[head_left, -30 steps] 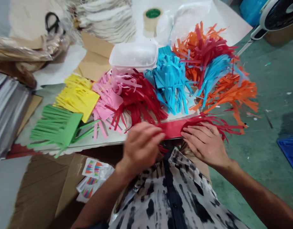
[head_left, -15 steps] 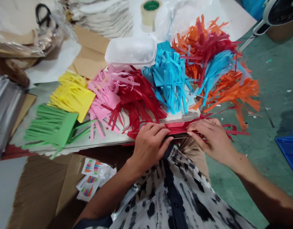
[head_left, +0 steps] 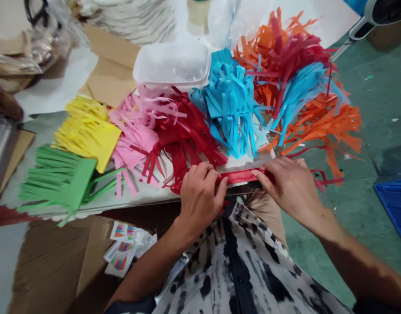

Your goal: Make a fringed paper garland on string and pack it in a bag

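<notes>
A narrow band of red tissue paper (head_left: 240, 176) stretches between my two hands at the table's front edge. Its left end is pinched in the closed fingers of my left hand (head_left: 200, 198). My right hand (head_left: 288, 183) grips the other end between thumb and fingers, and red strips stick out beyond it. Just behind my left hand lies a pile of dark red fringed paper (head_left: 187, 131). Blue fringed paper (head_left: 231, 107) is heaped behind the band. The parts of the band inside my fingers are hidden.
Pink (head_left: 135, 139), yellow (head_left: 86, 131) and green fringed paper (head_left: 59, 174) lie to the left. Orange fringes (head_left: 338, 122) overhang the right side. A clear plastic tub (head_left: 172, 65) stands behind. Below the table is a cardboard box (head_left: 56, 261); a blue crate (head_left: 395, 209) is on the floor.
My hands have drawn slightly apart, and more of the red band shows flat and taut between them. The view has shifted a little, so the table things sit further left and higher.
</notes>
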`<state>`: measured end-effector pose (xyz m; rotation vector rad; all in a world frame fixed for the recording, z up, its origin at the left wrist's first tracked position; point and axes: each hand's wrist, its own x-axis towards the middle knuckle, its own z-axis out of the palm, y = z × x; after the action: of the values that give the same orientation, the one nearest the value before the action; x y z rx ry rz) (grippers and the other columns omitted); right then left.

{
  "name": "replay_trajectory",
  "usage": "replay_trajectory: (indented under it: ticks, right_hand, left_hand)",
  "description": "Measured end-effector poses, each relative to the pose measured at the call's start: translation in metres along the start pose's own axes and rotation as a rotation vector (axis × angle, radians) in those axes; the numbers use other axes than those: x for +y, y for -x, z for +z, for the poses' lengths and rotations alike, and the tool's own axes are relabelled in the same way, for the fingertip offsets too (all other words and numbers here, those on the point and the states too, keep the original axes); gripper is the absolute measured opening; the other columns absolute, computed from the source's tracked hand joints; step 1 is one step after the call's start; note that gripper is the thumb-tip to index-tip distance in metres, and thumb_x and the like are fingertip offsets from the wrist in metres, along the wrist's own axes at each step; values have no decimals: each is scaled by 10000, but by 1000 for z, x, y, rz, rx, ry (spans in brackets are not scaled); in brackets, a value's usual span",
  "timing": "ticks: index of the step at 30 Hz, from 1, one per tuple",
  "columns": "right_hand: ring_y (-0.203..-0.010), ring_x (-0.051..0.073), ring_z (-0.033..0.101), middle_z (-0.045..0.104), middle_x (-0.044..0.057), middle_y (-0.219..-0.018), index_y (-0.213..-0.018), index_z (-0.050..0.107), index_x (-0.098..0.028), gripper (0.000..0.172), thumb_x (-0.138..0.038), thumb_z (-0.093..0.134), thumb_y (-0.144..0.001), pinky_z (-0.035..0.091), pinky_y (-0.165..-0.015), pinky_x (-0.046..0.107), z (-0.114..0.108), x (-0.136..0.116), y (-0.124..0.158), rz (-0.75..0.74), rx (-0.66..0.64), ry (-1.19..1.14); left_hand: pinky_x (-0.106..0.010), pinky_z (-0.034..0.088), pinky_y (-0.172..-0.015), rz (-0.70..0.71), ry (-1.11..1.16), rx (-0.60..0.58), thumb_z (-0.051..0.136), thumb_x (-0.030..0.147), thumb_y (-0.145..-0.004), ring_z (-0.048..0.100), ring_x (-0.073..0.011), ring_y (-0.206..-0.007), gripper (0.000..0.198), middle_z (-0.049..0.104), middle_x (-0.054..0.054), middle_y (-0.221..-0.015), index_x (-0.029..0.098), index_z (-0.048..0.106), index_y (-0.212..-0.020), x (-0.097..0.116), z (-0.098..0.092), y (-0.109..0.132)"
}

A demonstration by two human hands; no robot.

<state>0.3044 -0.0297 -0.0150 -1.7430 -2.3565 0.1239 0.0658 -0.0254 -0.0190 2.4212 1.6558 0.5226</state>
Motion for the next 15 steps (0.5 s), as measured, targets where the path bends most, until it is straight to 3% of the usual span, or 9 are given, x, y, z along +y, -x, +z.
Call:
replay_trajectory:
  ticks: [8,11,13,15]
  right_hand:
    - [-807,281,634,737,118,-840,-890,681,-171,401,-449,473,-1088,287,-757,413,1,-10,-3,4,16,184]
    - [-919,307,647,770,141,-964,-988,718,-154,320,-420,555,-1058,318,-824,446,3,-16,4,-10,152,214]
    - [-1042,296,653,793,109,-1125,-1138,736,-182,205,-317,625,-1031,335,-909,461,5,-19,10,-110,264,154]
    - [-1076,253,661,807,43,-1162,-1202,739,-235,216,-211,660,-1002,337,-950,451,9,-19,17,-234,308,66]
  left_hand:
    - [-398,449,-778,29,-67,-8,640,337,-1004,565,-260,-893,199,666,-97,-983,186,652,-875,-3,1,-6]
    - [-394,441,-765,47,-92,-11,635,360,-1011,562,-262,-891,226,662,-99,-971,181,656,-875,-2,2,-7]
    - [-390,440,-764,61,-100,-19,631,376,-1018,564,-259,-893,244,659,-98,-969,176,661,-881,-1,2,-7]
    - [-388,437,-757,82,-109,-25,629,391,-1025,564,-255,-884,267,655,-96,-954,173,665,-877,-2,1,-8]
